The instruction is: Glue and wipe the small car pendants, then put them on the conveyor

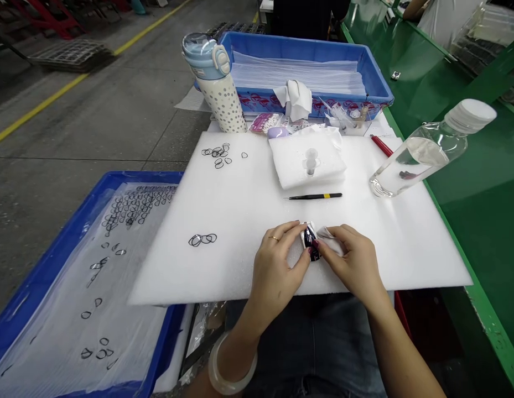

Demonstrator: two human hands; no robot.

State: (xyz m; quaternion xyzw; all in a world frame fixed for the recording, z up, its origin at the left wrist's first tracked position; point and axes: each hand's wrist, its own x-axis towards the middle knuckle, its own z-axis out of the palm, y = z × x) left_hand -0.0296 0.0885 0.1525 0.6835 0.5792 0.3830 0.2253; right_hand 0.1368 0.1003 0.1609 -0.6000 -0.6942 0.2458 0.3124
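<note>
My left hand point(277, 262) is closed on a small glossy black part with a white edge point(310, 243), held just above the white foam board point(240, 210). On the other side of that part, my right hand point(352, 257) pinches a white cloth point(331, 240), its fingertips against the black surface. Beyond my hands lies a thin black tool with a yellow band point(315, 196). To the left, a few black rings point(202, 239) overlap on the foam, and several more rings point(218, 152) lie farther back.
A clear bottle of liquid point(418, 155) stands at right beside a red pen point(381, 145). Behind are folded white foam point(306, 157), a dotted tumbler point(221, 99) and a blue bin of sheets point(375, 83). A blue tray point(103, 182) with black rings sits lower left.
</note>
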